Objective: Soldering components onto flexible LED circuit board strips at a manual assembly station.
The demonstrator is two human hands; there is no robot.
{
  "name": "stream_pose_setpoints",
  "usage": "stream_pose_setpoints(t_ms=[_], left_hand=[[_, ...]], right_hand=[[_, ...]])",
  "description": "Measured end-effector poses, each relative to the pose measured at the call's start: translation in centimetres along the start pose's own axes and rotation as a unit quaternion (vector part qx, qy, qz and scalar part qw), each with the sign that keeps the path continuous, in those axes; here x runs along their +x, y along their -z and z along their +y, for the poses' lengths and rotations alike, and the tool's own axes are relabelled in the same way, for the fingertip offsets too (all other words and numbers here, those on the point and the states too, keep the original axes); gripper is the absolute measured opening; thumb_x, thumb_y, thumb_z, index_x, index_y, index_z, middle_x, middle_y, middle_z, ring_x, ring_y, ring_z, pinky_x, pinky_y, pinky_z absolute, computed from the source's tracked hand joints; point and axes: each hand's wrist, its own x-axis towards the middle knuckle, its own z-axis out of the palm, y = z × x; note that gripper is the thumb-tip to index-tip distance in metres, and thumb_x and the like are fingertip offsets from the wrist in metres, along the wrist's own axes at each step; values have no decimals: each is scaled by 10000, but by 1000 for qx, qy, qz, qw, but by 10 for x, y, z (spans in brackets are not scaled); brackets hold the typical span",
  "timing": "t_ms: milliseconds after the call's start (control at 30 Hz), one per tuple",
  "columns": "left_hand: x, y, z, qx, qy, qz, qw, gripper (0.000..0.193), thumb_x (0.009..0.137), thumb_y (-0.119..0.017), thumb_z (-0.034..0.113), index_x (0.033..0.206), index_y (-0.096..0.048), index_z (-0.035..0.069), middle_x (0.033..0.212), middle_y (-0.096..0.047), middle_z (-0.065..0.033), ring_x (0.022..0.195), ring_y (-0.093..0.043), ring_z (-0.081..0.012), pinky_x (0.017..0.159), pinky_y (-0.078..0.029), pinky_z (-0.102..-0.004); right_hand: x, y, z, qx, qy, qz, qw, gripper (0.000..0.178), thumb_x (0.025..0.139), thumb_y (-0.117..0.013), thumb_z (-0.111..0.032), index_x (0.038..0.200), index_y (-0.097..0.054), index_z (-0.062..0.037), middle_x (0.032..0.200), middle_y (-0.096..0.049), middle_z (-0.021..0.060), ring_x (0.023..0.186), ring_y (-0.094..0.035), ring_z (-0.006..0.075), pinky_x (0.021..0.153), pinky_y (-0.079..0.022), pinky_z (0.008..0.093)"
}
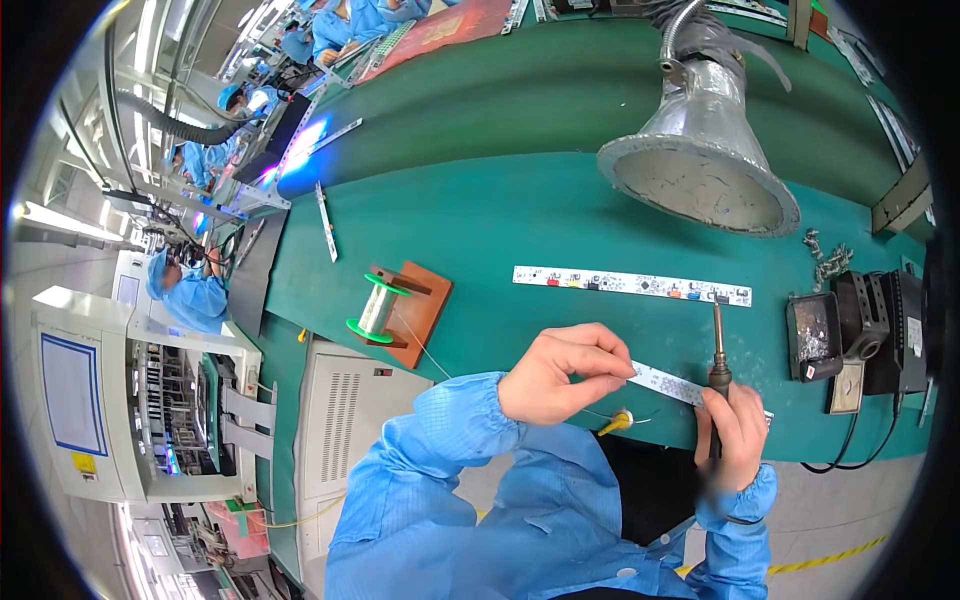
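Observation:
My left hand (565,375) pinches one end of a narrow white circuit board strip (665,383) near the bench's front edge. In my right hand (738,435) a soldering iron (718,365) stands with its tip upward, close to a second strip. The held strip passes by my right fingers, which hide part of it; whether they grip it too is unclear. That second circuit board strip (630,284), carrying small coloured parts, lies flat on the green mat beyond my hands. A small yellow piece with thin wire (617,421) is below the held strip.
A metal fume extractor hood (700,185) hangs over the far bench. On the left stands a solder wire spool (378,310) on a brown stand (430,312). At right are a dark tray (815,335) and a black soldering station (900,335). Co-workers in blue sit far left.

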Motion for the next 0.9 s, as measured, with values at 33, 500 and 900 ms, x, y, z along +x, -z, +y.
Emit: stream_pose_setpoints(t_ms=[33, 500, 900], left_hand=[[1, 0, 1, 0, -1, 1, 1000, 214, 793, -700, -104, 981, -741, -10, 988, -696, -133, 912, -675, -202, 790, -553, -298], [14, 3, -13, -229, 63, 73, 969, 135, 830, -652, -130, 935, -710, -68, 1064, -673, -187, 899, -698, -227, 823, -576, -324], [10, -8, -15, -221, 8, 77, 972, 230, 792, -678, -175, 997, -679, -71, 1077, -656, -208, 950, -675, -221, 850, -572, -325]], right_hand=[[0, 1, 0, 0, -5, -3, 1000, 458, 690, -690, 129, 1121, -606, 1, 1024, -645, 235, 856, -634, 417, 770, -518, 457], [6, -7, 7, 26, -13, 35, 999, 421, 660, -733, 79, 1063, -668, -22, 978, -646, 185, 806, -641, 365, 726, -538, 429], [-1, -5, 13, 32, -17, 10, 999, 492, 627, -749, 140, 1072, -606, -13, 1018, -681, 234, 826, -676, 376, 731, -556, 431]])
